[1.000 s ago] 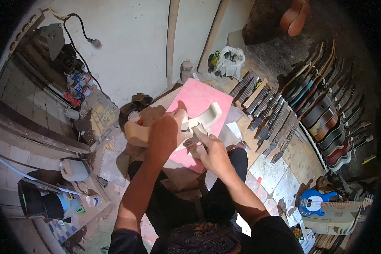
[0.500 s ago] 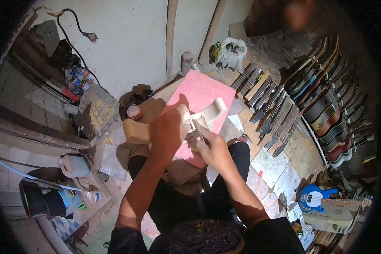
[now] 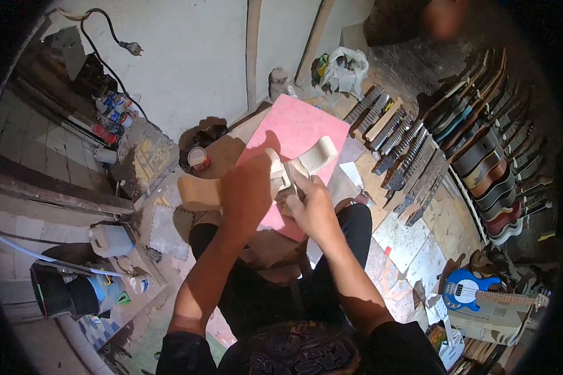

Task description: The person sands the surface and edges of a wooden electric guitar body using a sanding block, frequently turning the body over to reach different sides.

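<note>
A bare, pale wooden guitar body (image 3: pixel 199 193) is held above my lap, over a pink board (image 3: pixel 303 122). My left hand (image 3: pixel 249 190) is closed around its middle and covers much of it. One rounded end sticks out to the left, and a curved horn rises to the right. Close beside it, my right hand (image 3: pixel 313 209) presses at the cut-out near the centre, fingers bent around a thin greyish flat piece (image 3: pixel 293 175). What that piece is, I cannot make out. Both hands nearly meet there.
An open round tin (image 3: pixel 198 158) stands left of the board. Several fretted guitar necks (image 3: pixel 397 147) lie in a row at the right, with small guitars (image 3: pixel 481 165) racked beyond. A blue bass guitar (image 3: pixel 461 291) rests lower right. A white plastic bag (image 3: pixel 346 70) sits by the wall.
My right hand has shifted slightly up and left along the guitar body's cut-out. The body has tipped a little, its right horn now higher. My left hand keeps its hold.
</note>
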The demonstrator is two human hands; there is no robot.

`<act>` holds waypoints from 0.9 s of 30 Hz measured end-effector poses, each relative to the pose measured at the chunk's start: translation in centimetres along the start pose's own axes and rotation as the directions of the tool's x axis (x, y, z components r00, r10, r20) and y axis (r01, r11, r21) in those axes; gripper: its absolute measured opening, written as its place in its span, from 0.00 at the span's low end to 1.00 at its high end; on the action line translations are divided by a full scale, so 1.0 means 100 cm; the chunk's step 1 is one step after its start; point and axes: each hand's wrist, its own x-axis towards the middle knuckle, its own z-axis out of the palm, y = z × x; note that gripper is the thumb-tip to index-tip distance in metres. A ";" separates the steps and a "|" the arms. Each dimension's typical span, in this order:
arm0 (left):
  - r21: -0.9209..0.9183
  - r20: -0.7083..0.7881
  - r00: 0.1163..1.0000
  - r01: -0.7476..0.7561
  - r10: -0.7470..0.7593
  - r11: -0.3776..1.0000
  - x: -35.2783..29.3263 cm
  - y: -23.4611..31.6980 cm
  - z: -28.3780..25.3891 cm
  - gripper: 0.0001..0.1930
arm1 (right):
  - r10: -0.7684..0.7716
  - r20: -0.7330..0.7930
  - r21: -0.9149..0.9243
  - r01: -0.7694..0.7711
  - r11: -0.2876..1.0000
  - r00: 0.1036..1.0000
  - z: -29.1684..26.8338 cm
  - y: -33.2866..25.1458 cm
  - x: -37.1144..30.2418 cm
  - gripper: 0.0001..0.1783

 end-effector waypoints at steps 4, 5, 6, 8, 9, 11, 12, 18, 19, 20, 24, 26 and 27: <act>0.026 0.050 0.998 0.021 -0.022 0.999 0.007 0.000 -0.009 0.13 | 0.099 0.102 0.119 -0.111 0.987 0.990 0.000 -0.001 -0.026 0.39; 0.023 0.031 1.000 0.002 -0.003 1.000 0.007 -0.001 -0.007 0.16 | 0.076 0.057 0.007 -0.076 0.997 0.995 0.002 0.003 -0.023 0.39; 0.012 0.021 1.000 -0.016 0.016 1.000 0.004 0.002 -0.002 0.20 | 0.064 0.049 -0.017 -0.064 0.998 0.997 0.000 0.005 -0.016 0.39; -0.048 -0.032 0.999 -0.028 0.027 0.998 -0.003 0.008 0.000 0.20 | 0.036 0.037 -0.054 -0.034 0.998 0.999 0.001 0.007 0.001 0.39; -0.073 -0.065 0.997 -0.039 0.035 0.997 -0.003 0.007 -0.001 0.20 | 0.071 0.055 0.037 -0.074 0.997 0.996 -0.003 0.001 0.002 0.38; -0.026 0.039 0.999 0.039 -0.038 0.999 -0.001 0.002 -0.003 0.20 | 0.087 0.094 0.080 -0.094 0.992 0.992 -0.004 0.001 -0.017 0.37; -0.001 0.085 0.994 0.075 -0.075 0.997 0.001 0.001 -0.004 0.20 | 0.090 0.112 0.098 -0.101 0.990 0.990 -0.006 -0.001 -0.025 0.36; -0.022 -0.005 1.000 0.002 -0.002 1.000 0.002 0.004 -0.003 0.20 | 0.092 0.082 0.110 -0.100 0.989 0.992 -0.002 -0.004 -0.003 0.36; -0.007 0.010 1.000 -0.001 0.001 1.000 0.003 0.001 -0.002 0.21 | 0.095 0.091 0.114 -0.105 0.988 0.991 -0.003 -0.006 -0.011 0.35; 0.008 0.025 1.000 -0.003 0.003 1.000 0.002 -0.003 0.000 0.21 | 0.098 0.100 0.118 -0.109 0.987 0.990 -0.004 -0.008 -0.019 0.35; -0.048 0.002 1.000 -0.016 0.016 0.999 -0.005 0.003 0.002 0.21 | 0.137 0.094 0.073 -0.144 0.987 0.986 -0.008 -0.009 0.001 0.36; -0.042 0.016 1.000 0.000 0.000 0.999 -0.004 0.000 0.005 0.21 | 0.111 0.094 0.138 -0.124 0.983 0.989 -0.006 -0.003 -0.004 0.34; -0.035 0.016 1.000 0.009 -0.008 0.999 -0.002 -0.003 0.005 0.21 | 0.156 0.125 0.137 -0.173 0.975 0.980 -0.009 -0.010 -0.012 0.34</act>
